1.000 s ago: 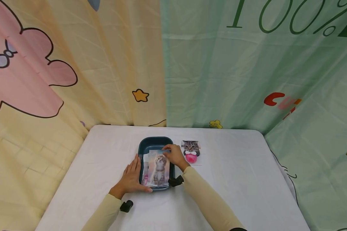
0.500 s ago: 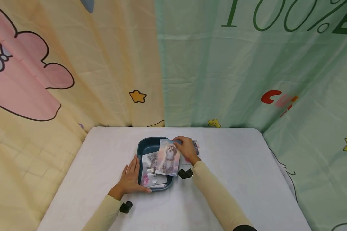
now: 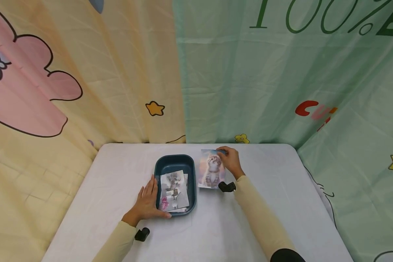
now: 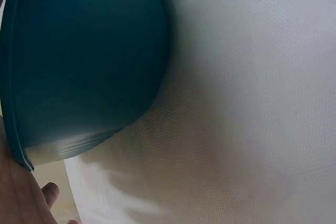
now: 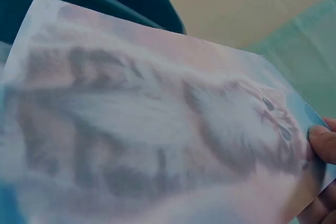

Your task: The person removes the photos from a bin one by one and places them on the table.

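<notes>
Pinched at its upper right corner by my right hand [image 3: 230, 160], a kitten picture card [image 3: 210, 169] is over the table just right of the tray. The right wrist view shows the thumb [image 5: 323, 142] pressing on the card's face. My left hand [image 3: 146, 201] rests along the near left side of the dark teal tray [image 3: 191, 167], fingers extended and thumb at the front rim. Inside the tray, a greyish picture card with a pink patch [image 3: 173, 191] lies on top of other cards. The tray's outer wall [image 4: 89, 51] fills much of the left wrist view.
A white cloth covers the table [image 3: 262, 211]. Patterned curtains [image 3: 232, 91] hang behind it and at both sides. Black wrist cameras sit at each wrist, the right one [image 3: 227, 187] overlapping the card's lower corner in the head view.
My right hand has lifted the kitten card out of the tray and carried it right, over where another cat card lay. The greyish card is uncovered. My left hand stays at the tray.
</notes>
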The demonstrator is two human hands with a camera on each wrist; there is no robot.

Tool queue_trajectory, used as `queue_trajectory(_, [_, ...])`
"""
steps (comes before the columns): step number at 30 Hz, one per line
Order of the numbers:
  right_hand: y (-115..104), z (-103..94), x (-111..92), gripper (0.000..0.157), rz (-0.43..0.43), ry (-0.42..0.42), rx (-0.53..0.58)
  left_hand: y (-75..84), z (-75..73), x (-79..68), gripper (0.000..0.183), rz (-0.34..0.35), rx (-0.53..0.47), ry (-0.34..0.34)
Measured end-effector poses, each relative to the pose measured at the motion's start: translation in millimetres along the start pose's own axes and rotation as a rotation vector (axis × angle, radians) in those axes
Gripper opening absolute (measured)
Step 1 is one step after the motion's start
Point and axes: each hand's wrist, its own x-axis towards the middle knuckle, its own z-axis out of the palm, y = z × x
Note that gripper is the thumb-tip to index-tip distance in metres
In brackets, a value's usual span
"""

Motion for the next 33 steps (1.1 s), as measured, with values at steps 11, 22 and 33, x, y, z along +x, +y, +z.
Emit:
queue_trajectory(11, [52.1,-53.0,2.9,0.019,0.216,-0.008,0.107,-1.8,-0.2,-1.8,0.150,0.013,0.013,0.014])
queue_trajectory(22, [90.8,-80.5,-0.6,0.024,0.324,-0.070,0.011,-0.8,1.5,0.0,0.149,0.004,0.028,0.005])
queue_trajectory(33, [95.7,-79.0,8.1,0.034,0.444,-0.109,-0.003,0.6,1.2,-0.6,0.148,-0.009,0.035,0.012])
